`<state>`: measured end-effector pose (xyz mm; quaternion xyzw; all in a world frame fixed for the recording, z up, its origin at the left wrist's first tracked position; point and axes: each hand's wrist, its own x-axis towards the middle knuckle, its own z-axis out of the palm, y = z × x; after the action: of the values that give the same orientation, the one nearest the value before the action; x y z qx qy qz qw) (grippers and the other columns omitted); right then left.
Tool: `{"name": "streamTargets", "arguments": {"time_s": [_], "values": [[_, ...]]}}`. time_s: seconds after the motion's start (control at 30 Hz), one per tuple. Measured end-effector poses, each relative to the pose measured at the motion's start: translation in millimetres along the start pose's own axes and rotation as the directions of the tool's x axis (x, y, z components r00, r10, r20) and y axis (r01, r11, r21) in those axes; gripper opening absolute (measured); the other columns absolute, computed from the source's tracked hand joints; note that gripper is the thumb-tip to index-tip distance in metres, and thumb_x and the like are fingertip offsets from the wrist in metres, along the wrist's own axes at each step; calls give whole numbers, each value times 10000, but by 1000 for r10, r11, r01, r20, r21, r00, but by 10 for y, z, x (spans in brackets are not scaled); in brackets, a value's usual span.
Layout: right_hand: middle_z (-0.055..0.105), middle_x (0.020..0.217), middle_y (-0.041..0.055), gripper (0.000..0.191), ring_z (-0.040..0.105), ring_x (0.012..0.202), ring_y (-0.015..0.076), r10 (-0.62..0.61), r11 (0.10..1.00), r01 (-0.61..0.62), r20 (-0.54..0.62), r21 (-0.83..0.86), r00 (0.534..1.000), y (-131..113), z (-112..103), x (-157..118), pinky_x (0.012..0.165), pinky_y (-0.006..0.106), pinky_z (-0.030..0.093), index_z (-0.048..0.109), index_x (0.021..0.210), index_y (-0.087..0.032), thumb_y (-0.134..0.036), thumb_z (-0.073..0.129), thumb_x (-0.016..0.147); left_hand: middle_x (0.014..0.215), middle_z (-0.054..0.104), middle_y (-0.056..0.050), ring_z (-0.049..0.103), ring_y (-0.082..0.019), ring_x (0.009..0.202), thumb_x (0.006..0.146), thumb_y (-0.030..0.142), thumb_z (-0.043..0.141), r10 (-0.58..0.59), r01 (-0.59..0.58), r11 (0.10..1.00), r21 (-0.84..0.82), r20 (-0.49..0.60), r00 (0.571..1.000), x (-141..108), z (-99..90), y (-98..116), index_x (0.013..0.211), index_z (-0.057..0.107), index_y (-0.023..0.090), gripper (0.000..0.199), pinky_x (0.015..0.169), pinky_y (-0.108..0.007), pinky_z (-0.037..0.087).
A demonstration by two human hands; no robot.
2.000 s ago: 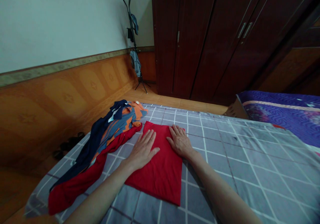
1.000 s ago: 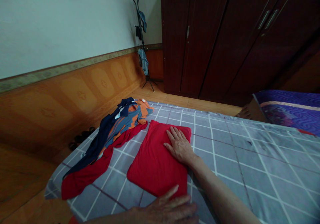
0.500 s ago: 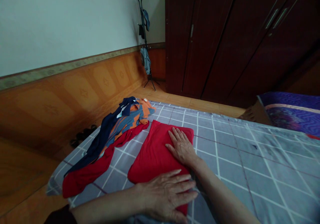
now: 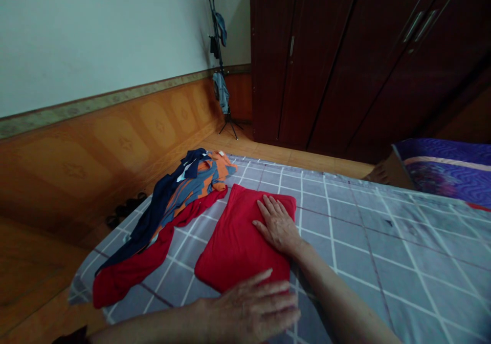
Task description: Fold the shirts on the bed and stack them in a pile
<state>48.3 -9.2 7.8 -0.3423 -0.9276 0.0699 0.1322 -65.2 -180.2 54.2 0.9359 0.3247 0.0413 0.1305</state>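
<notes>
A folded red garment (image 4: 233, 236) lies on the bed, which has a grey checked sheet (image 4: 345, 262). My right hand (image 4: 278, 223) rests flat on its upper right part, fingers stretched out. Across its near edge reaches my left hand (image 4: 249, 308), open with the fingers spread. Part of the garment is hidden under that hand, and I cannot tell whether the palm touches the cloth.
Left of the garment lie several loose clothes: a navy one (image 4: 153, 211), an orange and grey one (image 4: 195, 185) and a red one (image 4: 138, 277). Beyond the bed stand a coat rack (image 4: 219, 52) and a dark wardrobe (image 4: 326, 67). Purple bedding (image 4: 452, 165) is at right.
My left hand has slid toward me, uncovering more of the garment's near part. My right hand stays at the same spot on the cloth.
</notes>
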Motion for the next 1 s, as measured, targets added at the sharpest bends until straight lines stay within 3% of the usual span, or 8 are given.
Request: {"name": "streamTargets", "arguments": {"time_s": [0.1, 0.27, 0.33, 0.47, 0.67, 0.73, 0.83, 1.0], "values": [[287, 1494, 170, 647, 220, 1389, 295, 0, 1000, 0, -1, 0, 1000, -3, -3, -4, 1127, 457, 189, 374, 1418, -106, -529, 346, 929, 1517, 250, -77, 129, -232, 1419, 960, 472, 328, -95, 95, 996, -2, 6, 995, -3, 54, 8, 1479, 170, 141, 636, 1151, -462, 223], [298, 1491, 163, 651, 221, 1387, 305, 5, 1000, -5, 10, -7, 1000, -13, -22, -6, 1129, 455, 187, 379, 1417, -106, -536, 335, 930, 1478, 345, 72, 157, -114, 1409, 996, 279, 250, 143, -142, 988, 57, -25, 989, 27, 153, 81, 1416, 370, 259, 438, 1151, -282, 254], [299, 1490, 167, 647, 226, 1386, 302, 4, 1000, -4, 8, -7, 1000, -11, -25, -5, 1129, 452, 188, 379, 1416, -103, -530, 337, 931, 1492, 333, 11, 155, -146, 1416, 993, 364, 271, 75, -73, 996, 55, -48, 996, 91, 126, 65, 1428, 344, 202, 470, 1170, -315, 185], [285, 1496, 166, 630, 224, 1389, 290, 2, 1000, -2, 7, -5, 1000, 1, -17, -8, 1130, 446, 190, 381, 1415, -110, -514, 355, 932, 1532, 192, -124, 106, -250, 1425, 902, 634, 267, -183, 184, 983, 16, -30, 983, 114, 156, 2, 1484, 122, 113, 795, 1158, -457, 159], [288, 1495, 162, 634, 217, 1391, 294, -1, 1000, 1, -5, -4, 1000, 9, 11, -7, 1125, 460, 194, 391, 1411, -122, -532, 347, 929, 1535, 127, -157, 125, -300, 1418, 894, 621, 333, -246, 249, 965, 88, -42, 968, -211, 396, -5, 1486, -54, 121, 866, 1132, -493, 202], [289, 1494, 164, 634, 219, 1389, 297, 2, 1000, -2, -2, -7, 1000, 6, 10, -6, 1126, 458, 192, 390, 1411, -118, -527, 353, 929, 1540, 114, -156, 131, -309, 1416, 896, 608, 357, -350, 358, 929, 89, -93, 932, -278, 372, -59, 1485, -72, 126, 873, 1127, -489, 222], [286, 1495, 166, 636, 220, 1389, 297, 8, 1000, -8, 7, -9, 1000, -1, -4, -6, 1129, 450, 186, 382, 1416, -113, -524, 348, 931, 1546, 57, -166, 108, -342, 1414, 893, 569, 420, -551, 576, 808, 122, -190, 813, -358, 331, -196, 1484, -93, 147, 889, 1113, -521, 232], [265, 1502, 167, 640, 206, 1394, 295, 17, 1000, -17, 23, 4, 1000, -16, -27, -16, 1127, 451, 184, 379, 1417, -115, -531, 333, 933, 1540, 62, -192, 121, -382, 1400, 858, 574, 484, -686, 739, 657, 149, -288, 668, -573, 420, -363, 1474, -140, 168, 966, 1079, -551, 277]]}}
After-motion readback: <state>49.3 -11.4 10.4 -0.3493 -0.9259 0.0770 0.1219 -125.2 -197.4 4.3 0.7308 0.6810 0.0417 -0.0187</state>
